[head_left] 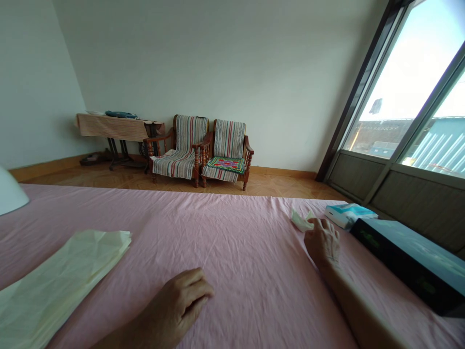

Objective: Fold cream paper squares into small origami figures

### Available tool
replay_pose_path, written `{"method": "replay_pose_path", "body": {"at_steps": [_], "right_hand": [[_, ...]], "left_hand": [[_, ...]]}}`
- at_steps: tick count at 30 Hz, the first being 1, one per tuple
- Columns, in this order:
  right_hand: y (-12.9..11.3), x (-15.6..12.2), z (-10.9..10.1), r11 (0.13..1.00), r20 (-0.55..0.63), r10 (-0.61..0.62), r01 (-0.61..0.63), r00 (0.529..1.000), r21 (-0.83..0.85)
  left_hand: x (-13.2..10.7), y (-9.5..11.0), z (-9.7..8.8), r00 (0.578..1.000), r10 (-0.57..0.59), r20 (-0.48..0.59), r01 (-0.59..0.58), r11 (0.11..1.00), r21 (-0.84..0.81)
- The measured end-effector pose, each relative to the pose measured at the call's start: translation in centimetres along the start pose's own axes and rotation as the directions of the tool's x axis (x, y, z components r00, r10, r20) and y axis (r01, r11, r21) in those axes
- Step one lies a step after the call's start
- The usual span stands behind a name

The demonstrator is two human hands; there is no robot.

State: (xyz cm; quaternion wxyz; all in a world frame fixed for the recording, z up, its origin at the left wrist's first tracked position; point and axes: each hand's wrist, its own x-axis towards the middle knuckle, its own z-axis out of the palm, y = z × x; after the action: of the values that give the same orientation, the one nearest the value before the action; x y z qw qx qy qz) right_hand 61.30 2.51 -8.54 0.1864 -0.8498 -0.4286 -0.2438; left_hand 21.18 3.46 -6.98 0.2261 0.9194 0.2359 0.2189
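My right hand (322,241) is at the right side of the pink cloth (232,242), its fingers closed on a small pale folded piece of paper (301,220). The paper's pointed corners stick out to the left of the fingers. My left hand (183,300) rests on the cloth near the front, fingers curled together with nothing visible in them. To its left lies a stack of pale yellow-green paper sheets (69,271), creased on top and cut off by the frame's edge.
A blue-and-white soft pack (350,213) lies just beyond my right hand. Right of my forearm stands a dark box (403,257). A white rounded object (9,191) shows at the left edge. Past the cloth's far edge are two wooden chairs (227,165) with striped covers.
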Motion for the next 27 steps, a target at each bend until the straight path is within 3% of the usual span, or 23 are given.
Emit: {"method": "replay_pose_path", "body": {"at_steps": [4,7,14,20,27], "right_hand": [[1.2,0.1,-0.5,0.99,-0.047,0.135,-0.137,0.99,-0.022],[1.6,0.0,-0.5,0.986,-0.039,0.165,-0.166,0.986,-0.027],[0.3,-0.3,-0.3,0.997,0.013,0.046,-0.045,0.999,-0.057],[-0.1,-0.6,-0.1,0.994,0.068,0.021,-0.013,0.998,-0.112],[-0.3,-0.6,-0.1,0.992,0.11,-0.038,0.05,0.993,-0.113]], "left_hand": [[0.0,-0.1,0.1,1.0,-0.002,0.005,0.002,1.0,0.002],[0.0,-0.2,0.2,1.0,-0.009,0.009,0.009,1.0,0.001],[0.0,-0.3,0.3,1.0,0.019,-0.023,-0.019,1.0,-0.009],[0.0,-0.2,0.2,0.999,0.015,-0.033,-0.016,1.0,-0.008],[0.0,0.0,0.0,1.0,-0.01,0.013,0.01,1.0,0.013]]}}
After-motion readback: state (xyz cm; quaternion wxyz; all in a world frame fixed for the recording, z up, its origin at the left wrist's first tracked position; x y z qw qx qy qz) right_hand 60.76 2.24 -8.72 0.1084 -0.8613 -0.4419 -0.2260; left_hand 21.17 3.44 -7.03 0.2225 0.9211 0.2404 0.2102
